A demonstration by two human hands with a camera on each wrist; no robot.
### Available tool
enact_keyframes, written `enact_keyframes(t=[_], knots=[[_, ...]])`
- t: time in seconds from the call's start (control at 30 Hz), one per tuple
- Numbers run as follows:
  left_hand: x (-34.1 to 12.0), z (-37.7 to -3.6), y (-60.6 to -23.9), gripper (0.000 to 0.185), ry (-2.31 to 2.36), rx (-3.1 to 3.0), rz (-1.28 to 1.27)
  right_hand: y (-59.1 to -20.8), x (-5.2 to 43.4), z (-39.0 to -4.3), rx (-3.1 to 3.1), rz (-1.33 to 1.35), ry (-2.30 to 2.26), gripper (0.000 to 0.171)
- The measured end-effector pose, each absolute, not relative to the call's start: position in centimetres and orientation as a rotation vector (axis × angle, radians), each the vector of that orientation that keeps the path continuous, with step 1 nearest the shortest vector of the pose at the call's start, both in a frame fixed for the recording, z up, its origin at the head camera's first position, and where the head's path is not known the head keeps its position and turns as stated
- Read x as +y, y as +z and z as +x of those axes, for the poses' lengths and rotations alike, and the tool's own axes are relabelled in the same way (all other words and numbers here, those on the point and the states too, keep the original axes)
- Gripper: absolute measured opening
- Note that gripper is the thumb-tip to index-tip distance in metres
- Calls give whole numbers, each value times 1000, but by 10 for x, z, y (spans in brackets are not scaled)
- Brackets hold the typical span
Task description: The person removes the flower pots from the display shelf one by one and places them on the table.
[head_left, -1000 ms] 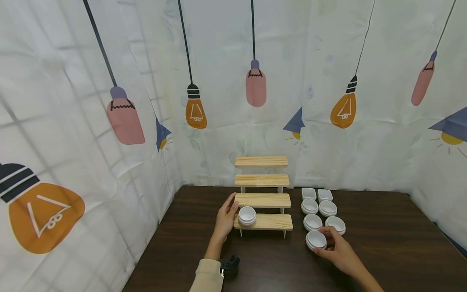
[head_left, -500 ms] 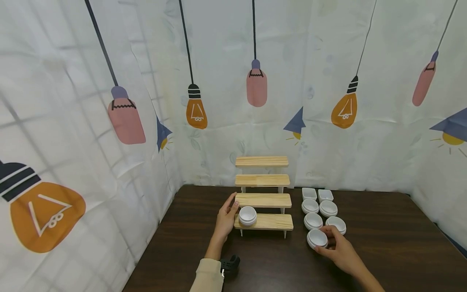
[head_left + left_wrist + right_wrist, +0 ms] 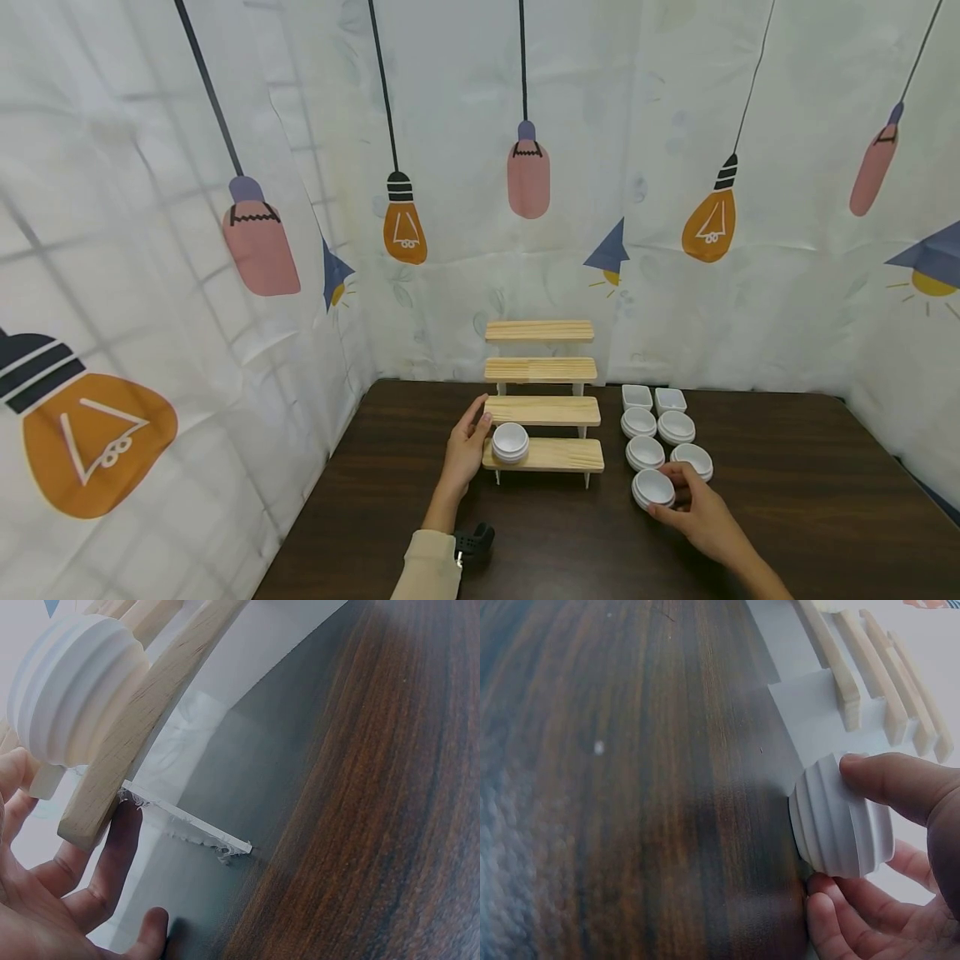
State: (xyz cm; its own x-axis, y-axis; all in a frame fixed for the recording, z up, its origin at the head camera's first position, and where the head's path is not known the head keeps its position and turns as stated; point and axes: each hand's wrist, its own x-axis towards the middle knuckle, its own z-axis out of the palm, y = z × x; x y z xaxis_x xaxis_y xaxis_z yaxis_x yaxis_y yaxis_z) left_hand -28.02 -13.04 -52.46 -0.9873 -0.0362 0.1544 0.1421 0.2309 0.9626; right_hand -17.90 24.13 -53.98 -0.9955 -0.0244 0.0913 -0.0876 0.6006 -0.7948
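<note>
In the head view, my left hand (image 3: 463, 454) is at the left end of a four-step wooden stand (image 3: 542, 409). Thumb and index finger grip the end of its second plank from the bottom, as the left wrist view also suggests; other fingers reach beneath the lowest plank (image 3: 139, 727). A round white ridged bowl (image 3: 510, 442) sits on the lowest step, close to that thumb. Toward the right, my right hand (image 3: 701, 512) pinches another round white ridged bowl (image 3: 652, 487) at the near end of a group of dishes. The right wrist view shows the thumb on this bowl's side (image 3: 840, 817) and fingers opposite.
Beyond the gripped bowl, several round white bowls (image 3: 644, 452) stand in two columns. Two square white dishes (image 3: 636, 397) are farthest back. All rest on the dark wooden table (image 3: 787, 467), which meets a printed white curtain (image 3: 442, 317) behind the stand.
</note>
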Motion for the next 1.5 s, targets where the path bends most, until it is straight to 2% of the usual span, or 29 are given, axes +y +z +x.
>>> enact_keyframes(t=[0.3, 0.67, 1.07, 1.3, 1.5], knots=[[-130, -281, -524, 48, -1862, -2353, -101, -536, 242, -179, -2737, 119, 1323, 63], [-129, -281, -521, 48, -1867, -2355, -96, -503, 237, -179, -2702, 208, 1154, 57], [-132, -280, -522, 47, -1848, -2364, -105, -482, 182, -198, -2530, 439, 1446, 43], [-131, -280, -522, 48, -1866, -2357, -110, -484, 151, -212, -2483, 600, 1596, 45], [-130, -280, -522, 47, -1869, -2353, -105, -487, 131, -222, -2495, 609, 1728, 51]])
